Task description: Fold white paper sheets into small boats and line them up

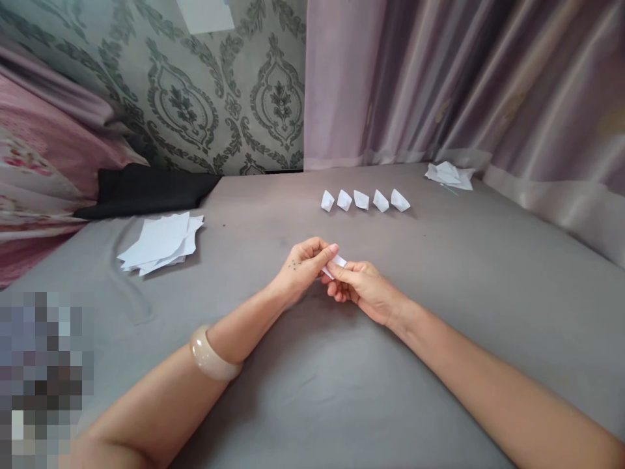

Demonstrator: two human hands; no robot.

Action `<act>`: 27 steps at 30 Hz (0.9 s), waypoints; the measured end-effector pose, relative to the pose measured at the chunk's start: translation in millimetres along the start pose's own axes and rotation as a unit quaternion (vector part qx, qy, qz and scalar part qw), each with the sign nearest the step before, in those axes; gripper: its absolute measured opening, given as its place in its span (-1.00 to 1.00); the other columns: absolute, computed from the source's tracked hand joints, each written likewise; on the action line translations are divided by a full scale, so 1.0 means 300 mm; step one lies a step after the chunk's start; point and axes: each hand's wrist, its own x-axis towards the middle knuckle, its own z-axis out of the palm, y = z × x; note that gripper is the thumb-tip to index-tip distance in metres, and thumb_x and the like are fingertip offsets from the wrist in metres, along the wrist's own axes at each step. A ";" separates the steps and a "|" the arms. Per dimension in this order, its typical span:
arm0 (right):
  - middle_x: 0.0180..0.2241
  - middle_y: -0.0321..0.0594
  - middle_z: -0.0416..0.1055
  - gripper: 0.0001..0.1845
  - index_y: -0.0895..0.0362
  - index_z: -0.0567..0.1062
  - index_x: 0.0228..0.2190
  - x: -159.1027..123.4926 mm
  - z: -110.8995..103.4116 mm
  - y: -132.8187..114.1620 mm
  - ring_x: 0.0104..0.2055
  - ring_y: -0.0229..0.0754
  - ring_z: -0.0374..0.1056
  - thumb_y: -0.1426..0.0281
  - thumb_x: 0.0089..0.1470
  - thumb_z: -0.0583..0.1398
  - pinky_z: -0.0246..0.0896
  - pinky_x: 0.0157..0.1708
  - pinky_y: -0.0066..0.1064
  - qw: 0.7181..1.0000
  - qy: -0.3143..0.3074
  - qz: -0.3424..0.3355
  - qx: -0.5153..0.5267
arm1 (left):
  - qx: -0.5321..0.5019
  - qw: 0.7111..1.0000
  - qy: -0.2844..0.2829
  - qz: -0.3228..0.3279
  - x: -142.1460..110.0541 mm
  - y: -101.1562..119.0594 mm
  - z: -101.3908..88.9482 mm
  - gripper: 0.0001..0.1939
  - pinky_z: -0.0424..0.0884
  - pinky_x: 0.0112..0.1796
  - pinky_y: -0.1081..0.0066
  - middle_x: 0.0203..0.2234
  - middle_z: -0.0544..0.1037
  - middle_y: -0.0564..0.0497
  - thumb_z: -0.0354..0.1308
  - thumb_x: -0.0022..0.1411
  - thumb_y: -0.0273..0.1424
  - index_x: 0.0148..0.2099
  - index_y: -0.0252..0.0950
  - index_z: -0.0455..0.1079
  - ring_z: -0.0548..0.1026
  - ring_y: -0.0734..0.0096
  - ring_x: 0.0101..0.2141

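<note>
Between my two hands is a small folded piece of white paper (338,261), held a little above the grey sheet. My left hand (308,264) pinches it from the left, thumb on top. From the right, my right hand (359,283) grips the same paper between thumb and fingers, the other fingers curled beneath. Most of the paper is covered by my fingers, so its folded shape cannot be made out. Beyond my hands stand several small folded white paper pieces (361,200) in a row, spaced apart.
A stack of white paper sheets (163,241) lies at the left, near a black cloth (156,189). More white paper (449,174) rests at the far right by the curtain (390,78). A patterned wall (219,98) bounds the back. The lower left corner is blurred out.
</note>
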 end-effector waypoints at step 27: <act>-0.47 -0.28 0.47 -0.83 0.08 0.60 -0.43 0.045 -0.059 0.023 -0.45 -0.26 0.33 0.37 0.08 0.19 0.17 -0.43 -0.41 0.830 0.197 -0.299 -0.427 | 0.314 0.939 0.095 0.107 0.005 0.003 -0.054 -0.67 0.28 -0.38 0.47 -0.43 0.48 -0.03 -0.02 0.30 -0.20 -0.28 -0.31 0.45 0.40 0.44 -0.39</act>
